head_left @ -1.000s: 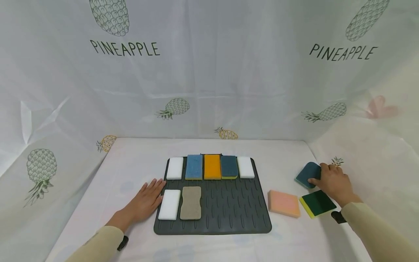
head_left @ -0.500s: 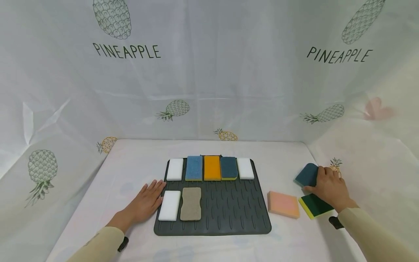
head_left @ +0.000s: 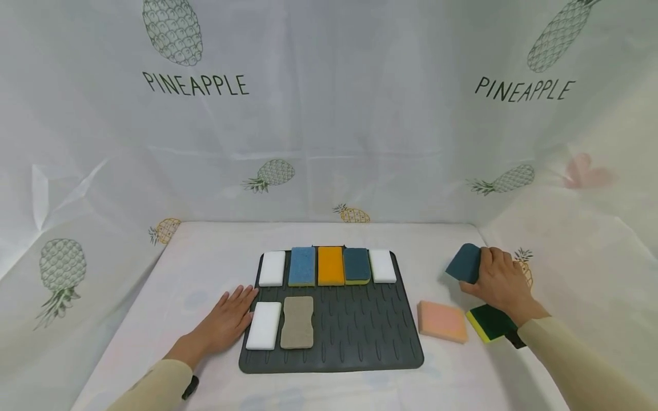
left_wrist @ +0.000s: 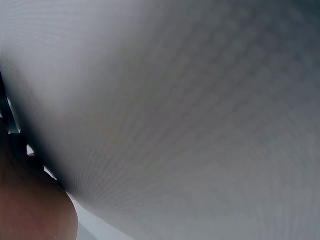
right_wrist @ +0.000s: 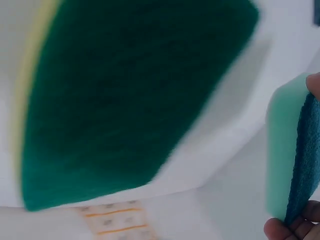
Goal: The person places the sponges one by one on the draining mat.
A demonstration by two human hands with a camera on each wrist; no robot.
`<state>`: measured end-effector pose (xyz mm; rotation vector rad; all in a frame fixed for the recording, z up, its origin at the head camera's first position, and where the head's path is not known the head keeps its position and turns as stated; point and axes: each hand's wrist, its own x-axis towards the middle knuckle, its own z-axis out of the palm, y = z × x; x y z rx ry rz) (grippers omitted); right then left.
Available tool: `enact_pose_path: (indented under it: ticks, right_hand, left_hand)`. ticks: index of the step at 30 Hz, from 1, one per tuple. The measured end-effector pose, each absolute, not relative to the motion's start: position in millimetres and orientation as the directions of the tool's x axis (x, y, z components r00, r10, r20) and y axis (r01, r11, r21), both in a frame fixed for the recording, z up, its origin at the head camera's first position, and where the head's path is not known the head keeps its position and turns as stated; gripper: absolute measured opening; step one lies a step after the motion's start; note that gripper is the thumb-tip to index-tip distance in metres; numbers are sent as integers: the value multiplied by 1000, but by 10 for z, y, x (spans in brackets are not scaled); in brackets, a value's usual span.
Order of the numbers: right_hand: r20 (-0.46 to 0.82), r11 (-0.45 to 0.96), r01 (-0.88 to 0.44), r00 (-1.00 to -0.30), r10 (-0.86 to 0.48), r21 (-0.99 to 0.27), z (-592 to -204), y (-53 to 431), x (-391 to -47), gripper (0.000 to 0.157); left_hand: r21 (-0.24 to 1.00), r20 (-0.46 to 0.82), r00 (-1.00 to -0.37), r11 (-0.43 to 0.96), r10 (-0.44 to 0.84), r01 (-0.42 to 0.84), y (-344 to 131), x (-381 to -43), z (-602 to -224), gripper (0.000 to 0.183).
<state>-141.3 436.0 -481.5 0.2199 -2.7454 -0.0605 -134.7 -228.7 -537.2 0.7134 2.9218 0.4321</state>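
Note:
My right hand pinches a scouring sponge between thumb and fingers at the right of the table. In the right wrist view the sponge shows a dark blue scrub side and a pale green foam side. Below that hand lies a green-and-yellow scouring sponge, partly covered by the wrist; the right wrist view shows its green face up close. My left hand rests flat, fingers straight, with its fingertips at the left edge of a dark grey ribbed mat. Pale, blurred cloth fills most of the left wrist view.
Along the mat's back edge are a white, a blue, an orange, a dark blue and another white sponge. In front lie a white and a beige sponge. A pink sponge sits right of the mat.
My right hand has lifted the dark blue sponge off the table and moved it slightly left, tilting it. The left hand has stayed in place.

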Motion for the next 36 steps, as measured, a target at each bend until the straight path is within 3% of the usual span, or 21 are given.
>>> enact_pose_path:
  ticks: [7, 13, 25, 36]
  right_hand:
    - [473, 957, -274, -834, -285, 93, -4715, 3866, -1496, 104]
    - [486, 925, -373, -797, -358, 69, -4583, 3356, -1523, 104]
    - [326, 841, -532, -781, -532, 99, -4533, 2431, -1388, 106]
    - [174, 760, -646, -743, -647, 69, -4681, 1959, -1283, 103]
  left_hand:
    - [313, -23, -886, 845, 462, 433, -2335, -1274, -5390, 62]
    - [292, -30, -892, 857, 451, 424, -2348, -1280, -5422, 63]
    - [267, -73, -893, 871, 445, 413, -2307, -1313, -5354, 64]
    - [257, -47, -891, 867, 452, 427, -2291, -1358, -5352, 62]
